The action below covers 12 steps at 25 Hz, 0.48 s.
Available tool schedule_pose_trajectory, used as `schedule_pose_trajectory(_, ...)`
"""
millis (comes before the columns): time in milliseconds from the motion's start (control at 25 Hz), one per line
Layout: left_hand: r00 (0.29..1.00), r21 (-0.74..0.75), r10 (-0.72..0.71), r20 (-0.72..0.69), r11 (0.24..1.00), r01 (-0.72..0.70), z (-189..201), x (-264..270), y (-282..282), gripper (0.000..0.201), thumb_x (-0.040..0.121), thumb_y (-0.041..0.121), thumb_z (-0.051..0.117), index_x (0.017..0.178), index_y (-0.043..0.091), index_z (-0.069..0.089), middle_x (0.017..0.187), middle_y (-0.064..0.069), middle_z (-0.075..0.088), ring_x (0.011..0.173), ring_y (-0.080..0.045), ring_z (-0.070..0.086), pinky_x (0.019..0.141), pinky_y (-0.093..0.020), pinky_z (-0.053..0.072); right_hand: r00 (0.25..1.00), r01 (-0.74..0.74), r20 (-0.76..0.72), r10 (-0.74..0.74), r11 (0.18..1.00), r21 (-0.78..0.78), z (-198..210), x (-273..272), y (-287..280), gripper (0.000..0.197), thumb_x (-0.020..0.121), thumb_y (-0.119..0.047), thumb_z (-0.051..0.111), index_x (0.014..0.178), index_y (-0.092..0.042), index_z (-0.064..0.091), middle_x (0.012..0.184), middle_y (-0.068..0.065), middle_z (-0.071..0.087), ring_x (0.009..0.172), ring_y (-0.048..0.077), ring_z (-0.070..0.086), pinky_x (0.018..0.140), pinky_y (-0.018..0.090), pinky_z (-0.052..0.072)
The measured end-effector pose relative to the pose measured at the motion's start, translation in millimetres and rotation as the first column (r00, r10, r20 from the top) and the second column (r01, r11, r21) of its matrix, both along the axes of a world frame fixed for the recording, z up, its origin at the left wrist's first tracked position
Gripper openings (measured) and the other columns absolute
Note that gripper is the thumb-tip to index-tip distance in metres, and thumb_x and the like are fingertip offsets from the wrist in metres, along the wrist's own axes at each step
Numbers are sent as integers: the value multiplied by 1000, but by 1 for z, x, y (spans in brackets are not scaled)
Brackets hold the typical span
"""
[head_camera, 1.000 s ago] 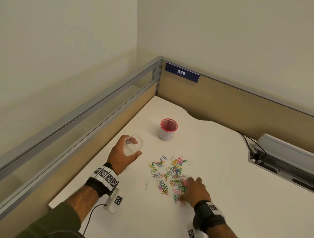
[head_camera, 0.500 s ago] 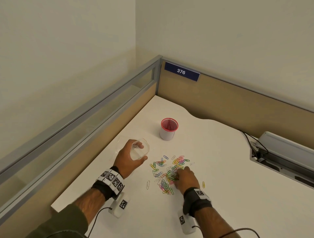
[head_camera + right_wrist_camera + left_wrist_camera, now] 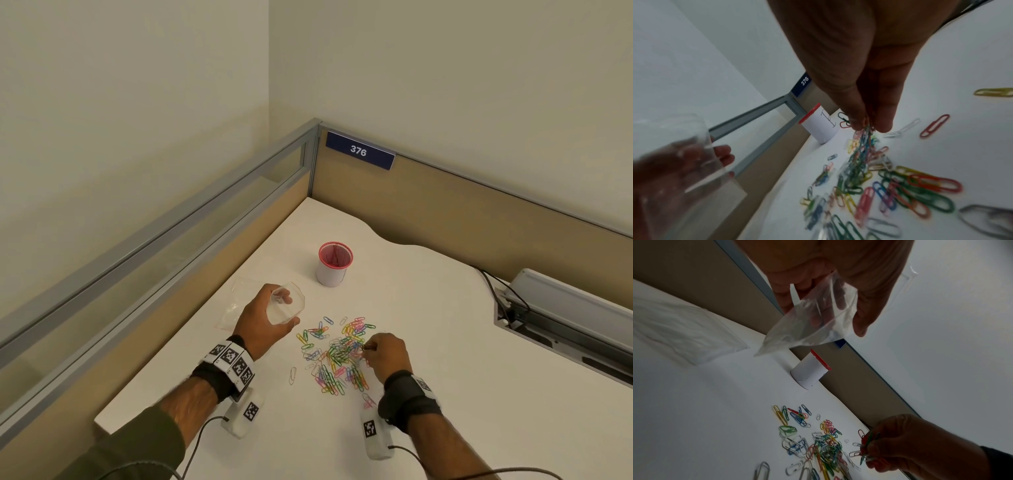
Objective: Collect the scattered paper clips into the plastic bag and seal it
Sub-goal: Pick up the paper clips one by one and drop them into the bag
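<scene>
My left hand (image 3: 265, 320) holds a small clear plastic bag (image 3: 286, 306) (image 3: 812, 321) above the white desk, fingers curled round its mouth, left of the clips. Many coloured paper clips (image 3: 337, 354) (image 3: 818, 446) (image 3: 890, 191) lie scattered in a heap on the desk. My right hand (image 3: 385, 353) (image 3: 906, 446) (image 3: 869, 128) pinches a bunch of clips, lifted a little off the right side of the heap, with a string of them dangling from the fingertips. One grey clip (image 3: 292, 375) lies apart at the near left.
A white cup with a red rim (image 3: 335, 263) stands on the desk behind the clips. A second clear bag (image 3: 239, 301) lies flat left of my left hand. Beige partitions with grey rails wall the desk; a cable tray (image 3: 561, 315) sits at the right.
My right hand slid left across the heap, closed on a bunch of clips and began lifting it. My left hand with the bag shifted slightly right, nearer the clips.
</scene>
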State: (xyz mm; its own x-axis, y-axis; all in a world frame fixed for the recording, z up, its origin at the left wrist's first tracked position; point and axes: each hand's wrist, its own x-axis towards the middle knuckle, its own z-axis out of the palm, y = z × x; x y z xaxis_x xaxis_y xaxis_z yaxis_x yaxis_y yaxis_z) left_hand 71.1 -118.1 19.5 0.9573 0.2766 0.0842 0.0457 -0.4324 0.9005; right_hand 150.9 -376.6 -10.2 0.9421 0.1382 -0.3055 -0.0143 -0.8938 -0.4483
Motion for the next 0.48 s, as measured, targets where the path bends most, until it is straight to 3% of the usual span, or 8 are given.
schedule_pose_trajectory(120, 1000, 4, -7, -7, 1000, 7, 2, 3, -4, 50, 76, 21, 83, 113, 24, 50, 105, 13, 62, 107, -6, 57, 91, -17, 41, 997, 73, -12, -72, 978, 197, 18, -2, -2, 12, 81, -11, 71, 71, -14, 67, 77, 10, 72, 75, 26, 69, 75, 36, 59)
schedule_pose_trajectory(280, 1000, 11, -17, 2, 1000, 17, 2, 7, -5, 50, 75, 20, 84, 112, 23, 51, 105, 12, 62, 106, -8, 58, 91, -20, 42, 995, 81, 20, -100, 889, 450, 65, -3, 4, 1, 80, -8, 74, 80, -9, 74, 74, 8, 73, 68, 22, 70, 72, 33, 61)
schedule_pose_trajectory(480, 999, 12, -42, 17, 999, 41, 3, 9, -11, 50, 73, 20, 84, 111, 23, 51, 105, 10, 62, 106, -9, 58, 94, -23, 44, 995, -60, 102, 3, 820, 570, 125, -10, 46, 6, 82, -11, 72, 87, -10, 75, 75, 6, 73, 66, 16, 70, 64, 18, 58)
